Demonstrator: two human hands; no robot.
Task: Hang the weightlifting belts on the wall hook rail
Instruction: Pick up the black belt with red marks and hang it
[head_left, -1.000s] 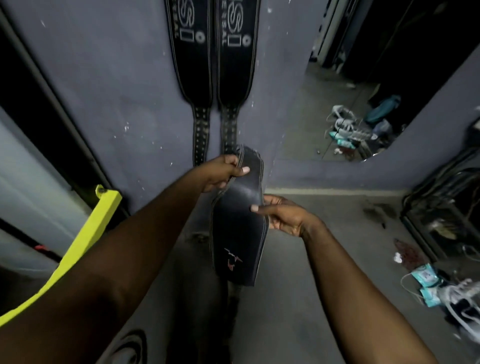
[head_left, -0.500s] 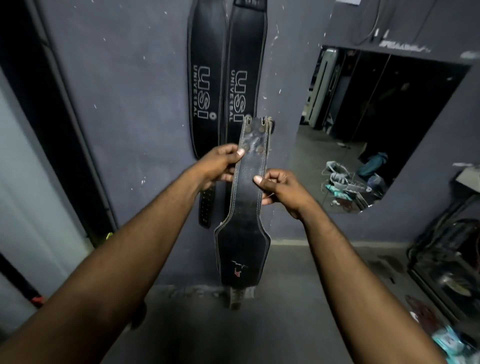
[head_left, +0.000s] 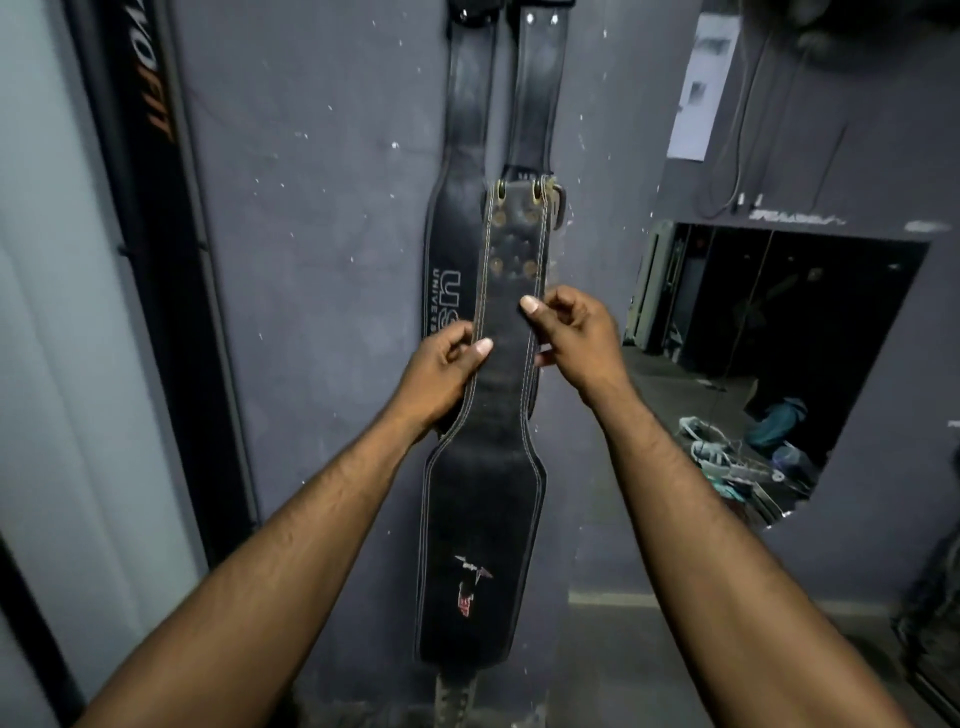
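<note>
I hold a black leather weightlifting belt (head_left: 483, 519) upright in front of the grey wall, its buckle end up and its wide part with a small red logo hanging below. My left hand (head_left: 441, 374) grips the belt's left edge at the narrow strap. My right hand (head_left: 571, 332) pinches the right edge slightly higher. Behind it, two black belts hang down the wall: one with white USI lettering (head_left: 457, 208) and one beside it (head_left: 535, 93). Their tops reach the upper frame edge; the hook rail itself is out of sight.
A dark vertical frame with orange lettering (head_left: 150, 208) and a pale panel stand at the left. A wall mirror (head_left: 779, 364) at the right reflects shoes and clutter on the floor. A paper sheet (head_left: 701, 88) is stuck above it.
Both hands have raised the belt higher along the wall, and my view has tilted up. The right hand has shifted higher on the strap.
</note>
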